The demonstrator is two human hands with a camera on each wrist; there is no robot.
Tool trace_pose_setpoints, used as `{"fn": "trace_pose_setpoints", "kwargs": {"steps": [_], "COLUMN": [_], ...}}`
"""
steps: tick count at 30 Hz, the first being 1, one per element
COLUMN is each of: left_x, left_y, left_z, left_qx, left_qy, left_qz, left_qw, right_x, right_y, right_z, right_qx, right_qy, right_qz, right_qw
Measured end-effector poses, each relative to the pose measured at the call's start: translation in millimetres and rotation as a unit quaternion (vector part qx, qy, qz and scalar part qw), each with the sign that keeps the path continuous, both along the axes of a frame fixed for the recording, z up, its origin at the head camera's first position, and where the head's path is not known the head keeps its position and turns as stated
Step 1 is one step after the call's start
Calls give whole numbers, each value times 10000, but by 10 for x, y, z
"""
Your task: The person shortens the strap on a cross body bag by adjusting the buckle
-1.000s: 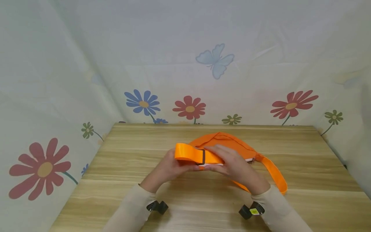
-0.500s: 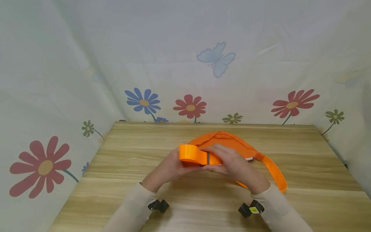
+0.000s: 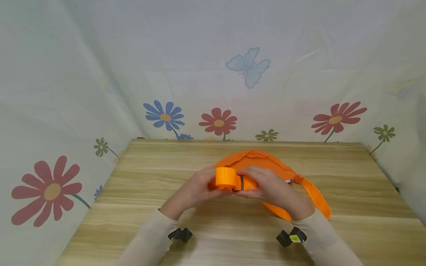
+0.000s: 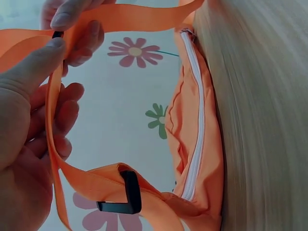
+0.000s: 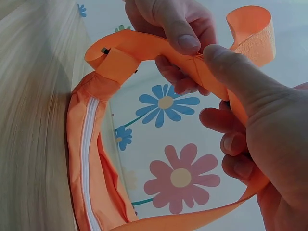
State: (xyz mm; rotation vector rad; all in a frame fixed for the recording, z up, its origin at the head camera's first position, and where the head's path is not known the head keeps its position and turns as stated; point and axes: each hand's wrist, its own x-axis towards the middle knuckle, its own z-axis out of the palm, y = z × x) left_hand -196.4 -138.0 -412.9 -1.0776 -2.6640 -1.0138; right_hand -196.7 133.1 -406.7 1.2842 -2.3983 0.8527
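An orange waist bag [image 3: 263, 161] lies on the table behind my hands, its white zipper [image 4: 197, 110] clear in the left wrist view. My left hand [image 3: 197, 189] pinches the bag's orange strap [image 3: 226, 178] between thumb and fingers. Close beside it, my right hand [image 3: 274, 189] pinches the strap too, thumb on top in the right wrist view. A strap loop stands up between the hands, with a black slider [image 3: 242, 183] next to the right fingertips. Another black buckle [image 4: 132, 192] hangs on the strap lower in the left wrist view.
The wooden table [image 3: 159, 159] meets a pale flowered cloth backdrop [image 3: 186, 81] at the back and sides. The strap's far end [image 3: 316, 197] curves off the bag's right side, near the right forearm.
The upright strap loop has shifted right and become shorter. My left hand has moved right, toward the right hand, which stays nearly in place. The bag has hardly moved.
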Motion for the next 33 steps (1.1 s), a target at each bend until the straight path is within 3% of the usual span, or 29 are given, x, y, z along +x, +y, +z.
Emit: {"fn": "trace_pose_setpoints", "kwargs": {"steps": [7, 13, 23, 33], "left_x": [9, 25, 82, 128], "left_y": [-62, -204, -555, -962], "left_z": [23, 5, 23, -33], "left_qx": [-48, -219, -444, -459], "left_qy": [196, 148, 451, 409], "left_qz": [-149, 79, 307, 522], "left_qw": [9997, 9996, 9975, 9967], "right_x": [-6, -20, -37, -22], "right_y": [-1, 34, 99, 127], "right_z": [-23, -17, -42, -17], "right_qx": [-69, -226, -328, -156], "right_qy": [28, 51, 279, 179], "right_qz": [-53, -10, -103, -301], "right_qw": [10000, 9997, 9990, 9993]}}
